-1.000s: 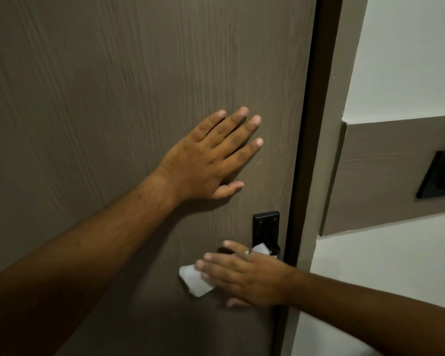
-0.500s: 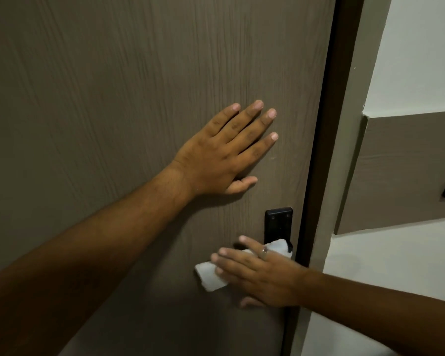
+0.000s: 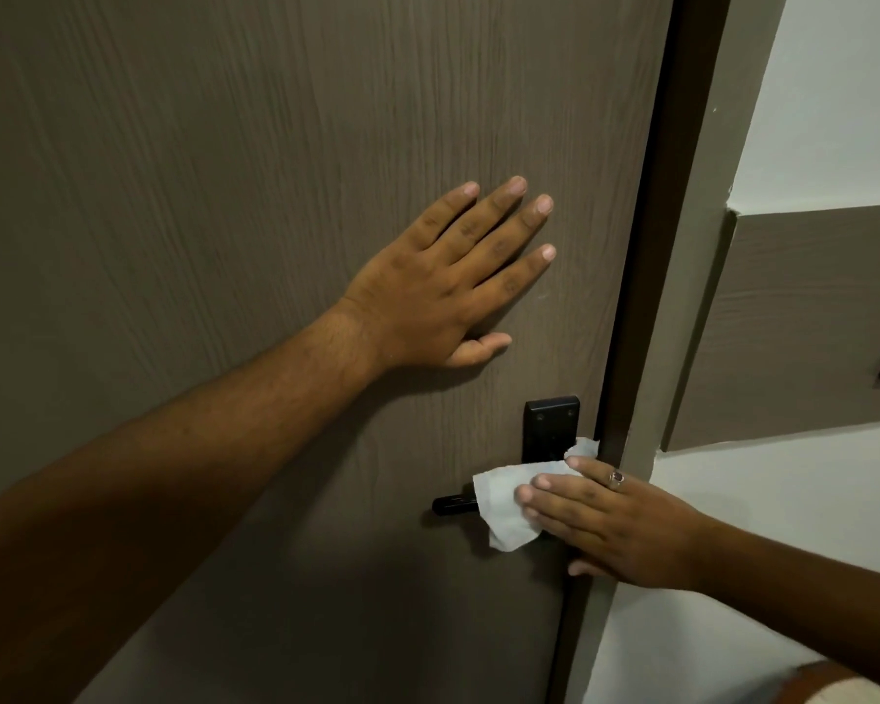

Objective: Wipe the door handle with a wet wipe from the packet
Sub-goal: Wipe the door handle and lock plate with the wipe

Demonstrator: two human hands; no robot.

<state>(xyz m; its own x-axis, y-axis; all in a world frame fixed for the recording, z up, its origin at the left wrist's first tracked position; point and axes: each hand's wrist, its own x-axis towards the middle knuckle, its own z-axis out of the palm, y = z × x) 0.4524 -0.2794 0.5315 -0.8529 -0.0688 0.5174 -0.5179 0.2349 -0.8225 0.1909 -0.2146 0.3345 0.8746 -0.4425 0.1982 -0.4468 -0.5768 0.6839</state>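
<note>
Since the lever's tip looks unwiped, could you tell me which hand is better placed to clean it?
The right hand: it already presses the wet wipe over the door handle, beside the bare tip. The left hand lies flat on the door, higher up, without a wipe.

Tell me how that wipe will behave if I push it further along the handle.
Probably floppy: the wipe drapes over the handle and hangs below it. It may bunch, since it already looks creased under the right hand. Likely light; flat fingers alone hold it.
</note>
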